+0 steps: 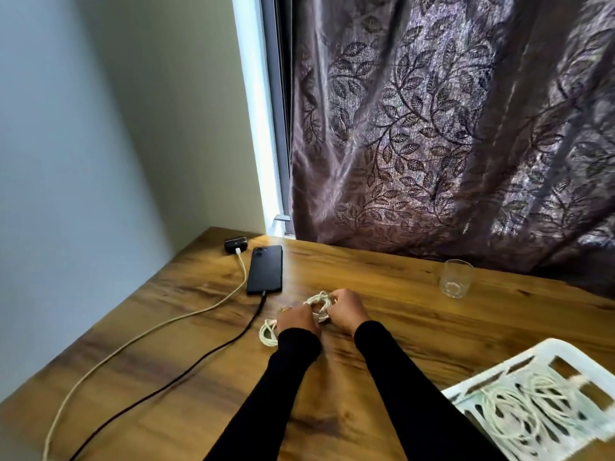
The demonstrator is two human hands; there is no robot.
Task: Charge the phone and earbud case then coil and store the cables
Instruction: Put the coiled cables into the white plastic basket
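Observation:
A black phone (265, 269) lies face down at the table's far left, with a black cable (186, 374) plugged into its near end. Behind it sits a black earbud case (235, 244) with a cream cable (133, 339) plugged in. Both cables run off the table's near left edge. In the middle, my left hand (296, 319) and my right hand (346, 311) both grip a coiled white cable (318, 302) just above the table. Part of that white cable forms a second loop (267, 334) resting on the wood left of my left wrist.
A white slotted basket (545, 357) at the near right holds coiled white cables (519, 410). An empty drinking glass (456, 278) stands at the far right. A patterned curtain (449, 128) hangs behind the wooden table (399, 327), and a wall borders its left side.

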